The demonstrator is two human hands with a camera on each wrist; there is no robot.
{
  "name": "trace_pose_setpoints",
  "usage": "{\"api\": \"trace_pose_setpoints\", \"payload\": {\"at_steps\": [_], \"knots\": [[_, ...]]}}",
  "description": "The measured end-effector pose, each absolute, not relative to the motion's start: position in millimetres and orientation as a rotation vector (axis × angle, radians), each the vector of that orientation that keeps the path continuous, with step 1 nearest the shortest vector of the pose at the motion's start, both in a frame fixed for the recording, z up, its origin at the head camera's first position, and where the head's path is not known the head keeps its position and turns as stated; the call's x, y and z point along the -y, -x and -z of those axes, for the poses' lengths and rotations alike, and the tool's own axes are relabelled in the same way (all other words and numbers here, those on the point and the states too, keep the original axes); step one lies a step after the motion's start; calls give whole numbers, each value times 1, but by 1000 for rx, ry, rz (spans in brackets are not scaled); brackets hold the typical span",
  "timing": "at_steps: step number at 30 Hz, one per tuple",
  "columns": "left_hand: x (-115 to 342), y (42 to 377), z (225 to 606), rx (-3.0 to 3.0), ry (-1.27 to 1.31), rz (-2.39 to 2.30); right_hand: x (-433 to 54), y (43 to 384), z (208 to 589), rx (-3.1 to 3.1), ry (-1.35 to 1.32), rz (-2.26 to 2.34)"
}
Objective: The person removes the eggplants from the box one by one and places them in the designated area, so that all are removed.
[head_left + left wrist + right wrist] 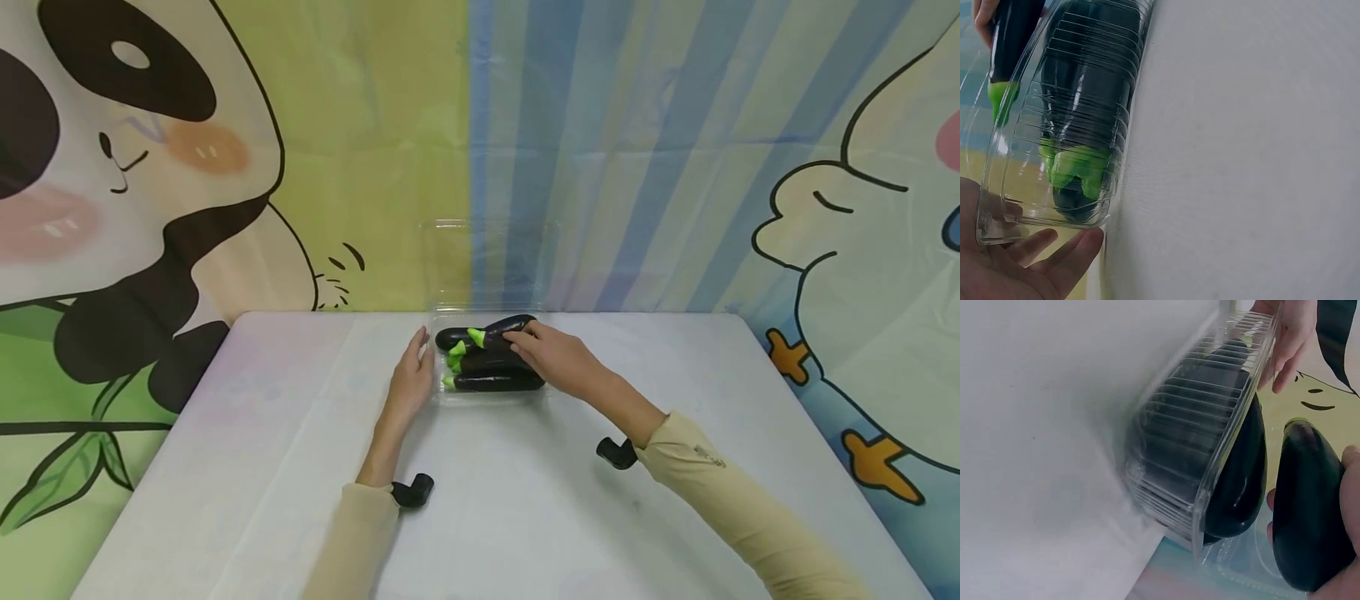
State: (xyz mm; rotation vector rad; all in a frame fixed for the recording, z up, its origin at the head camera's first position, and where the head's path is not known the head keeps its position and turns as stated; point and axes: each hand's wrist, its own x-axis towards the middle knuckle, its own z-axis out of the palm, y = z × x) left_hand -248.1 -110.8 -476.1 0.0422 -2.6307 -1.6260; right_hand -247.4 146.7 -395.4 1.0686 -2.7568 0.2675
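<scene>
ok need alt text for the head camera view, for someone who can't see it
A person's right hand grips the top eggplant of several dark ones with green stems in a clear plastic clamshell box, while the left hand rests flat against the box's left end. The box sits on a white table before a cartoon panda backdrop.

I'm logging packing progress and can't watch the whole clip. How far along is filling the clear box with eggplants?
Already done: three eggplants lie in the clear box, green stems toward the left hand. In hand: the right hand grips the top eggplant just above the pile, while the left hand steadies the box's end. Left: letting go of that one; the lid stands open behind.
</scene>
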Motion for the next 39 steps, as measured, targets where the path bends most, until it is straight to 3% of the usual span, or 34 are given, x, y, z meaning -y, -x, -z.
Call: {"api": "trace_pose_setpoints", "payload": {"at_steps": [39], "knots": [[110, 251, 478, 2557, -15, 1586, -173, 253, 408, 2764, -716, -871]]}}
